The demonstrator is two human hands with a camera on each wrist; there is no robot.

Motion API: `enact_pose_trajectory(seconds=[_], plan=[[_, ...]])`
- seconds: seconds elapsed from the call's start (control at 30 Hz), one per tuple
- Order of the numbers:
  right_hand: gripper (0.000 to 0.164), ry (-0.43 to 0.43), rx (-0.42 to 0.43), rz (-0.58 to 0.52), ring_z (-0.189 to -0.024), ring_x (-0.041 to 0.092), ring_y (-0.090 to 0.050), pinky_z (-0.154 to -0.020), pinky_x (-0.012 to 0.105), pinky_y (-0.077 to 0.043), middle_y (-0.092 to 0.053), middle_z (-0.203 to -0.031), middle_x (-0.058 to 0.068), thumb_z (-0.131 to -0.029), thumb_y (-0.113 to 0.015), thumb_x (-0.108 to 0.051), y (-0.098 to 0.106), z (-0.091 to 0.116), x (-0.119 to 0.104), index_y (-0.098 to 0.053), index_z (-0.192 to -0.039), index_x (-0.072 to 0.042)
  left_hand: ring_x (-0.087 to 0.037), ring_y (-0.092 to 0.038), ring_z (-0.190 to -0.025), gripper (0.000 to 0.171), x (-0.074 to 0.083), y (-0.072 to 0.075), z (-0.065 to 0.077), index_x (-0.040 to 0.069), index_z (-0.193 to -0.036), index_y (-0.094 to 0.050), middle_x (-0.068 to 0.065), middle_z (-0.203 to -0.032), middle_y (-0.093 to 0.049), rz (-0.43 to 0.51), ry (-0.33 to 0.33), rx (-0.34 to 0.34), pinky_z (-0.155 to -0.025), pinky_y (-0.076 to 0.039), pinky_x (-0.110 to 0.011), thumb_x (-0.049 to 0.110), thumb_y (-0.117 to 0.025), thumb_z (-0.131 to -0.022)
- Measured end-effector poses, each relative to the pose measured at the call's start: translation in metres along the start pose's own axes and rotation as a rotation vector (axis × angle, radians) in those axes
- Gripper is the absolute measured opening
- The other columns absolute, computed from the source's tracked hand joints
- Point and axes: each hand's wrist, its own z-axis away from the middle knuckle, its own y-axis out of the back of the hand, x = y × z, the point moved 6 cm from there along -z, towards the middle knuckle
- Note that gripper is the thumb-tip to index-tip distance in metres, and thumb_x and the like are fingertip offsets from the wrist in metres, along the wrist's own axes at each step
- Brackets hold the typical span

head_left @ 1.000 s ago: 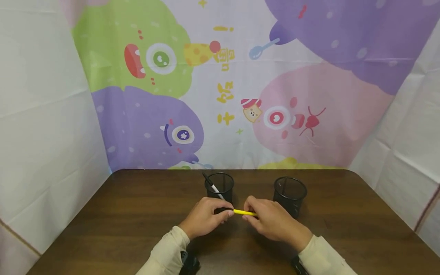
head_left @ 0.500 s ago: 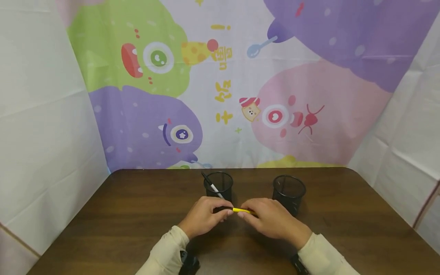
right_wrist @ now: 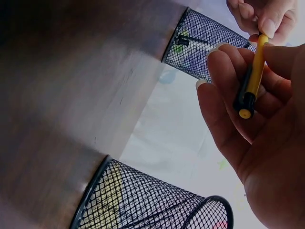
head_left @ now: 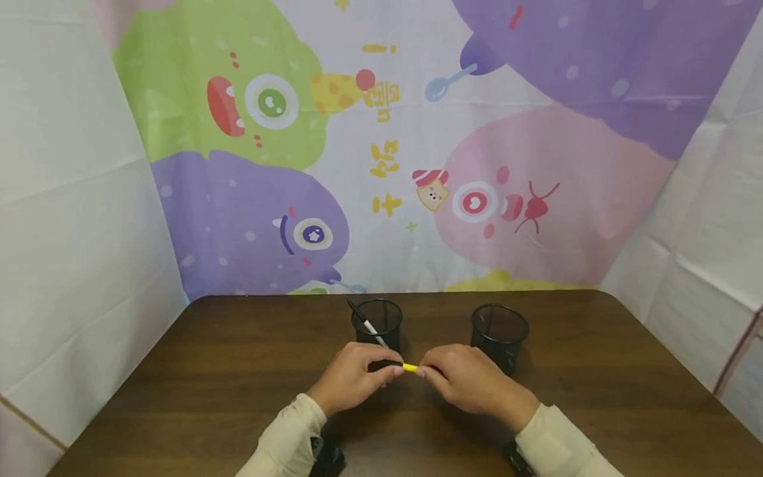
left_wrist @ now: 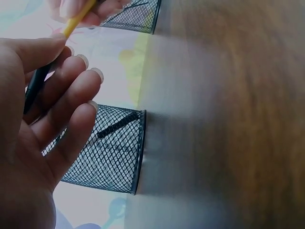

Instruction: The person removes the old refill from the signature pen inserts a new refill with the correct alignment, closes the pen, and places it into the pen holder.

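Note:
A yellow-and-black pen (head_left: 409,368) spans both hands, roughly level above the table. My left hand (head_left: 352,374) pinches its black end between thumb and fingers. My right hand (head_left: 477,377) pinches the yellow barrel close by, so only a short yellow stretch shows between them in the head view. The right wrist view shows the pen's (right_wrist: 256,71) other end, with a dark clip and a yellow tip, lying over the curled right fingers (right_wrist: 224,109). Behind the left hand stands a black mesh pen cup (head_left: 393,338) with a black-and-white marker (head_left: 369,326) leaning in it.
A second black mesh cup (head_left: 501,351) stands behind the right hand. Both cups are on a dark wooden table (head_left: 238,371). White cloth walls the sides, and a cartoon-print curtain (head_left: 411,258) hangs along the back edge.
The right hand has slid left along the pen toward the left hand, so less yellow shows between them. The left hand keeps its hold in nearly the same place.

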Motion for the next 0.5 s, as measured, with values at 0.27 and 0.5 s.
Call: enact_pose_trajectory(seconds=[0.27, 0.5], plan=[[0.012, -0.027, -0.001, -0.034, -0.064, -0.001, -0.049, -0.06, 0.026, -0.045, -0.055, -0.075, -0.022, -0.098, -0.067, -0.03, 0.0001, 0.0009, 0.0, -0.069, -0.088, -0.024, -0.001, -0.062, -0.061, 0.012, -0.0001, -0.0013, 0.0009, 0.022, -0.102, -0.077, 0.006, -0.079, -0.072, -0.027, 0.013, -0.005, -0.056, -0.052, -0.023, 0.03, -0.071, -0.096], [0.013, -0.045, 0.011, -0.044, -0.06, 0.001, -0.048, -0.057, 0.024, -0.043, -0.052, -0.073, -0.023, -0.095, -0.071, -0.031, 0.0032, 0.0004, 0.002, -0.065, -0.084, -0.027, 0.0, -0.062, -0.06, 0.012, 0.0009, -0.0007, 0.0002, 0.022, -0.102, -0.077, 0.012, -0.078, -0.069, -0.044, 0.009, 0.0, -0.056, -0.052, -0.023, 0.031, -0.071, -0.096]])
